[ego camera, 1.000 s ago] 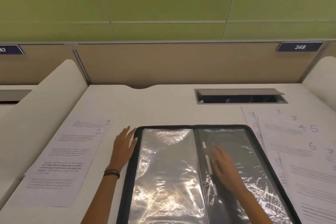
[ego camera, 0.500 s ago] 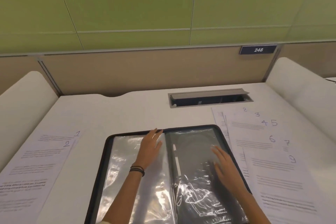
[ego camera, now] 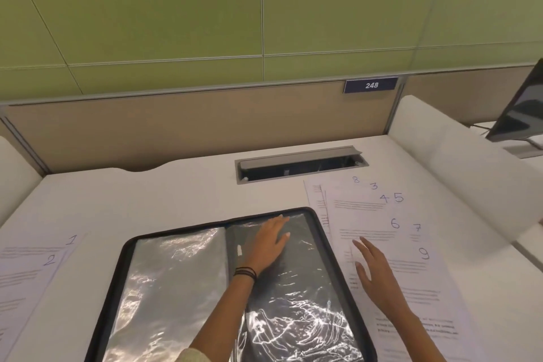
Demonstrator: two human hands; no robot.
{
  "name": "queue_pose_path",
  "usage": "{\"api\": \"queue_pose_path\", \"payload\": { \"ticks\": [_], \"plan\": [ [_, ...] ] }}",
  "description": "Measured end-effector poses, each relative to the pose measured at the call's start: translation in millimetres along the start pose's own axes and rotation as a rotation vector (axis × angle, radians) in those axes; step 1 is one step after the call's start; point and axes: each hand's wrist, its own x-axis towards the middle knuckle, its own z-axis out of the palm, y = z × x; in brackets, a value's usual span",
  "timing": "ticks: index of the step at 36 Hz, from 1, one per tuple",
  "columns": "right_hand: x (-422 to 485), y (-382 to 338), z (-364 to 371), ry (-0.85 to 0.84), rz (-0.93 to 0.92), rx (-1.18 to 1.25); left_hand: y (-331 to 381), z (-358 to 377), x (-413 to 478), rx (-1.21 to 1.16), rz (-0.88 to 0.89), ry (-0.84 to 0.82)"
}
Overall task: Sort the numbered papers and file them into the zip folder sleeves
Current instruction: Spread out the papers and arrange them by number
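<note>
A black zip folder lies open in front of me, with shiny clear plastic sleeves on both sides. My left hand rests flat on the right-hand sleeve near its top, fingers straight. My right hand is flat with spread fingers on or just over the fanned stack of papers right of the folder, marked 8, 3, 4, 5, 6, 7 and 9. Two sheets marked 1 and 2 lie left of the folder.
A grey cable hatch stands open in the white desk behind the folder. White padded dividers flank the desk. A tan partition with a plate reading 248 runs along the back. A dark monitor stands far right.
My left hand crossed from the desk left of the folder onto the right sleeve. My right hand moved off the folder to the papers on the right. My view swung right.
</note>
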Motion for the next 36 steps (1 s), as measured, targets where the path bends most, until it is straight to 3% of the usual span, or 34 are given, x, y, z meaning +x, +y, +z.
{"api": "queue_pose_path", "payload": {
  "ticks": [6,13,26,36],
  "plan": [
    [6.2,27.1,-10.3,-0.028,0.056,-0.015,28.3,28.3,26.7,-0.074,0.016,-0.018],
    [19.0,45.9,-14.5,-0.097,0.094,-0.019,54.3,67.8,47.0,0.106,0.097,-0.157],
    [54.4,72.5,-15.4,-0.158,0.025,-0.036,83.6,93.0,99.6,0.116,-0.033,-0.316],
    [53.5,91.9,3.2,-0.165,0.081,0.001,88.7,105.3,134.9,-0.108,-0.199,-0.258]
  ]
}}
